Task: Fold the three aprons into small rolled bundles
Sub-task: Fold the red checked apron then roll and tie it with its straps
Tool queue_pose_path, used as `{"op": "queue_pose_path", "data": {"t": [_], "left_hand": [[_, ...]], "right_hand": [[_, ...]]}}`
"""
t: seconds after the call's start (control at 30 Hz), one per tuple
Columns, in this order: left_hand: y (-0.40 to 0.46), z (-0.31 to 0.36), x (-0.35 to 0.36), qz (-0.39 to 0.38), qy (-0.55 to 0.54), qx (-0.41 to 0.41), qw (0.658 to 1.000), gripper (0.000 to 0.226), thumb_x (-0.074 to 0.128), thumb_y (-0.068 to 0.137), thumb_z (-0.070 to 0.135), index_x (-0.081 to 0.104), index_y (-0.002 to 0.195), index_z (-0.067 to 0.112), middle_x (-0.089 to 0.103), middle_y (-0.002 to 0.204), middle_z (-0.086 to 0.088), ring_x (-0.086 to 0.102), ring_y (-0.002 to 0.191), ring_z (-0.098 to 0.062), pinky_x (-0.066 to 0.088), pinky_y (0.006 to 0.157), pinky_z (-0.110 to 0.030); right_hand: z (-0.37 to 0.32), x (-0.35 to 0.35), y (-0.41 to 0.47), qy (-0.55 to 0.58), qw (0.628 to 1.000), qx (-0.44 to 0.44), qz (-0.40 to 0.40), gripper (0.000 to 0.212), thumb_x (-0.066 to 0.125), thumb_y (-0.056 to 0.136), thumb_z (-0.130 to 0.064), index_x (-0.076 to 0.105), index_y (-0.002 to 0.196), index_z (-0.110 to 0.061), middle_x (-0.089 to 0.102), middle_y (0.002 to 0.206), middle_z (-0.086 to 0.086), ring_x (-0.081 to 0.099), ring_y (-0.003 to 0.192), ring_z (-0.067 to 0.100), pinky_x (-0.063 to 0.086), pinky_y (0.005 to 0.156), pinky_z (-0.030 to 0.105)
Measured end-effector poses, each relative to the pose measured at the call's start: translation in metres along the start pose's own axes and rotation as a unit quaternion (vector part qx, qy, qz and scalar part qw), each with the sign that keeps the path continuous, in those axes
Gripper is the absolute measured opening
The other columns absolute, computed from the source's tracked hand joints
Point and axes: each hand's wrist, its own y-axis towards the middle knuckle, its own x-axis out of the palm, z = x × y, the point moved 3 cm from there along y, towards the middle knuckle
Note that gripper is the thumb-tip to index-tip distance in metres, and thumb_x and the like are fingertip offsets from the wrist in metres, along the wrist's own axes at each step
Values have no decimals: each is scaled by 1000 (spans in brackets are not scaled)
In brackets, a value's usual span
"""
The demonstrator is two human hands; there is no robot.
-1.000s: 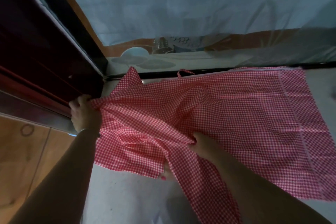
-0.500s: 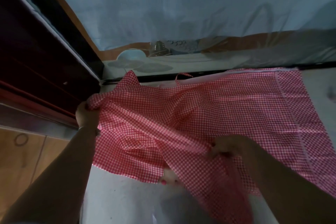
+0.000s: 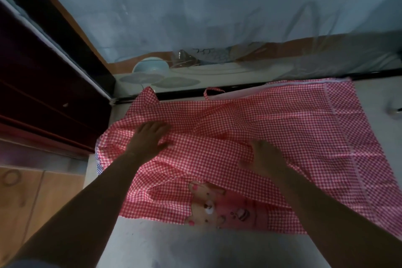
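A red-and-white checked apron (image 3: 272, 128) lies spread over the pale grey surface (image 3: 195, 248), with a pink bear patch (image 3: 217, 206) showing at its near edge and a loop strap (image 3: 214, 91) at its far edge. My left hand (image 3: 150, 137) rests flat on the apron's left part, fingers spread. Further right, my right hand (image 3: 264, 156) lies palm down on the cloth near the middle, fingers apart. A dark striped cloth edge (image 3: 98, 166) peeks out under the apron's left border. I see no other whole apron.
A dark wooden cabinet (image 3: 43, 93) stands at the left, with wood flooring (image 3: 32, 198) below it. Behind the apron, a glass pane (image 3: 217, 17) shows a pale blue bowl (image 3: 150, 67) and plates. A small metal object (image 3: 393, 110) lies at the right edge.
Both hands let go of the gathered cloth and now lie flat on it. The apron's near flap has been laid down, and the bear patch has come into view.
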Motion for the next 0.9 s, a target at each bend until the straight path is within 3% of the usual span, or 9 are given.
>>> {"op": "queue_pose_path", "data": {"t": [0.17, 0.23, 0.4, 0.5, 0.53, 0.63, 0.73, 0.83, 0.9], "left_hand": [[14, 5, -1, 3, -73, -19, 997, 25, 66, 85, 34, 73, 103, 17, 69, 107, -5, 62, 102, -26, 44, 93, -36], [19, 1, -5, 57, -168, -85, 980, 21, 66, 88, 25, 72, 104, 15, 70, 106, -6, 64, 98, -26, 46, 90, -35], [14, 3, -12, 168, -56, -51, 983, 23, 45, 82, 24, 60, 85, 7, 60, 83, -12, 58, 78, -32, 47, 69, -40], [-12, 5, 4, 188, -15, -9, 982, 35, 48, 83, 36, 60, 93, 4, 60, 91, -14, 57, 84, -33, 46, 74, -42], [-20, 5, 11, 173, 0, -5, 985, 46, 48, 83, 45, 61, 100, 4, 61, 99, -15, 57, 91, -34, 46, 80, -44], [-33, -1, 28, 76, 38, -10, 996, 75, 48, 73, 66, 51, 125, 13, 54, 126, -14, 48, 115, -34, 34, 101, -49], [-27, -12, 31, -20, 56, -24, 998, 94, 77, 56, 51, 42, 137, 18, 45, 138, -17, 41, 126, -41, 28, 106, -55], [-18, -19, 16, -18, -48, -58, 997, 81, 80, 59, 13, 46, 132, 24, 52, 132, -20, 52, 116, -44, 44, 96, -50], [-11, -13, -8, 14, -140, -110, 984, 54, 67, 79, 23, 47, 129, 24, 61, 121, -17, 60, 106, -39, 46, 91, -42]], "right_hand": [[5, 17, -27, 13, 953, -136, 270, 66, 60, 82, -54, 50, 129, -10, 53, 130, 16, 49, 120, 35, 42, 98, 52], [1, 37, -44, -8, 931, -235, 277, 66, 55, 81, -61, 56, 122, -9, 55, 125, 15, 49, 118, 36, 38, 98, 57], [3, 76, -56, -99, 976, -149, 122, 96, 66, 57, -64, 43, 134, -11, 49, 135, 14, 48, 118, 41, 42, 92, 62], [-1, 62, -50, -45, 983, -123, 127, 62, 72, 59, -37, 60, 113, -11, 66, 113, 12, 64, 98, 37, 55, 76, 50], [0, 57, -43, -14, 984, -122, 130, 43, 59, 68, -32, 65, 105, -11, 68, 105, 11, 66, 92, 36, 57, 72, 46], [12, 20, -19, 77, 992, -81, 54, 38, 42, 85, -28, 68, 108, -11, 69, 105, 11, 65, 96, 32, 53, 84, 38], [26, -40, 0, 201, 966, -52, -158, 29, 52, 95, -34, 67, 113, -18, 67, 112, 1, 61, 100, 18, 44, 92, 28], [38, -106, 9, 210, 941, -47, -262, 33, 57, 88, -51, 63, 116, -34, 58, 108, -19, 55, 100, 9, 37, 97, 30], [49, -131, 21, 139, 950, -29, -277, 39, 58, 84, -56, 63, 116, -35, 58, 110, -16, 54, 104, 12, 37, 102, 36]]}}
